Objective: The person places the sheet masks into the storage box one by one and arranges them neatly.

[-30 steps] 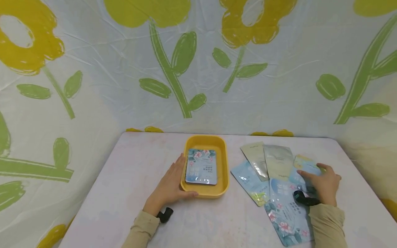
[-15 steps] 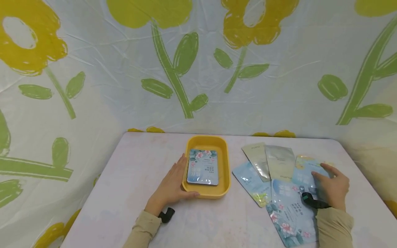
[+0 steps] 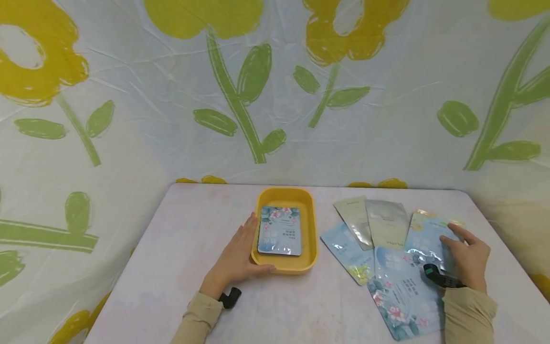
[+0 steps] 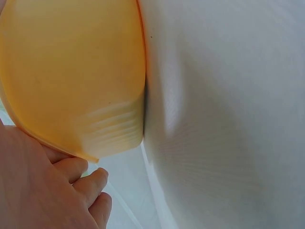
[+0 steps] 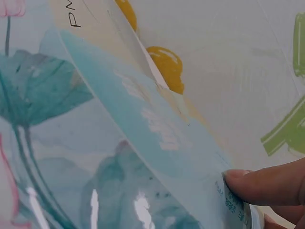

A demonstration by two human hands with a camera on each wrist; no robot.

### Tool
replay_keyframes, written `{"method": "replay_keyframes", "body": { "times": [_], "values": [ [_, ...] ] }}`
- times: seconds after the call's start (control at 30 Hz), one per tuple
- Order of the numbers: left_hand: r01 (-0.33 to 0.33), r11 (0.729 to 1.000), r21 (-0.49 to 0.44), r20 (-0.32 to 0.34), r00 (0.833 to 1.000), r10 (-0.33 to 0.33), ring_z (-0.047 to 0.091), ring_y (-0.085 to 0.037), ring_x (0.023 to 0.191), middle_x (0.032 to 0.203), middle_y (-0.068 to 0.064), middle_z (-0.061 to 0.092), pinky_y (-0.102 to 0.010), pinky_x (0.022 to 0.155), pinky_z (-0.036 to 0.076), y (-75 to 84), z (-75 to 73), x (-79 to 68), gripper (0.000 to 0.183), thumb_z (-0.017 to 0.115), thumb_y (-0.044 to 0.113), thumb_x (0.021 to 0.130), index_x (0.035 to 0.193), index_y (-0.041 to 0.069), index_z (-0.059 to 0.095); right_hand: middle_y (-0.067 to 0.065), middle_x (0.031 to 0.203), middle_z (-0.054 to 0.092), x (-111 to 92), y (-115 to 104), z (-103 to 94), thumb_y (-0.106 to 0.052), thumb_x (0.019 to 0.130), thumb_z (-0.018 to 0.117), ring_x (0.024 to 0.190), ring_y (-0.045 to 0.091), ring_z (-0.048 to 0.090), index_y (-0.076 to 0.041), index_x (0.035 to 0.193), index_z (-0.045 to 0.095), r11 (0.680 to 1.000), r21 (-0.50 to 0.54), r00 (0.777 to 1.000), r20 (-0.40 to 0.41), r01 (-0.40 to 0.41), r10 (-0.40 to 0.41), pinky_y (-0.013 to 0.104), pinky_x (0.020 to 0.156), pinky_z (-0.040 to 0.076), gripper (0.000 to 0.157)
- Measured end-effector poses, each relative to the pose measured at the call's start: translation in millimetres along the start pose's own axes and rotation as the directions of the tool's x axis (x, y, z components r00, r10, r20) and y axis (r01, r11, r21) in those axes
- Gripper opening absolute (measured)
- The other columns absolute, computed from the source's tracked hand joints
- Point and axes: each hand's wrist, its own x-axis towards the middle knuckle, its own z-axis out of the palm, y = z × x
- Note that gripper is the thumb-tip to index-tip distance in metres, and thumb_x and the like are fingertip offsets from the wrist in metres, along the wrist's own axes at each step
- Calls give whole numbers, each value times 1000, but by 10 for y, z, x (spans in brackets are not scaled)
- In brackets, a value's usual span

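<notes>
My left hand point(image 3: 234, 255) rests along the left side of a yellow tray point(image 3: 310, 224), its fingers stretched along the wall and the thumb at the near rim. The left wrist view shows fingertips by the outside of the tray point(image 4: 71, 71). Inside lies a blue flowered sheet mask sachet point(image 3: 279, 231). At the right, my right hand point(image 3: 470, 255) pinches the right edge of a light blue sheet mask sachet point(image 3: 423, 234). Up close, the thumb presses on the face of this sachet point(image 5: 162, 129); the other fingers are mostly hidden behind it.
Several more sachets overlap beside the tray: a pale gold one point(image 3: 354, 220), a silvery beige one point(image 3: 386, 222), a blue one with yellow flowers point(image 3: 348, 253) and a large blue one with pink flowers point(image 3: 404, 296). A flower-print cloth point(image 3: 386, 119) hangs behind the table point(image 3: 301, 310).
My right hand has shifted to the right with the light blue sachet's edge, and that sachet has turned slightly. The left hand and tray stay in place.
</notes>
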Motion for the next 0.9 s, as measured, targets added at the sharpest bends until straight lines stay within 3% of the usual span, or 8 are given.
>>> {"method": "replay_keyframes", "body": {
  "times": [0.2,0.47,0.57,0.77,0.9],
  "values": [
    [-4,1000,7,-8,1000,4,0,-10,151,167,-2,-4,-35,124,9,-12,8,-4,134,59,87,70,160,9,-3,-2,158,35,-36,-63,-37,-8,92,62,145,10,20,-14,145,50,1000,17,999,-42,8,-8,27,121,12,55],
    [-10,1000,0,-20,1000,10,2,-11,151,167,-2,-2,-38,124,10,2,7,-6,134,59,87,70,160,8,-2,-2,155,39,-63,-164,-68,-3,90,61,145,7,20,-6,144,51,995,19,990,-111,94,-92,28,122,9,55],
    [-8,1000,4,-16,1000,8,1,-11,151,167,-2,-3,-37,124,10,-2,5,-5,134,59,87,69,160,8,-2,0,152,43,-75,-197,-62,-4,87,61,142,9,28,-10,140,57,989,-13,972,-184,145,-145,27,120,15,54],
    [-8,1000,13,-10,1000,8,1,-11,151,167,-3,-2,-36,123,10,1,-12,2,134,58,87,70,160,7,-2,-5,132,61,-112,-292,-16,0,83,63,129,12,46,-7,132,65,965,-10,910,-330,264,-252,21,113,28,50],
    [-17,1000,-1,-19,1000,17,5,-16,152,167,-7,1,-40,123,13,23,-31,-4,134,61,84,71,159,4,0,-8,130,62,-136,-362,2,2,82,63,128,7,46,-6,131,65,957,65,903,-354,284,-244,17,112,27,50]
  ]
}}
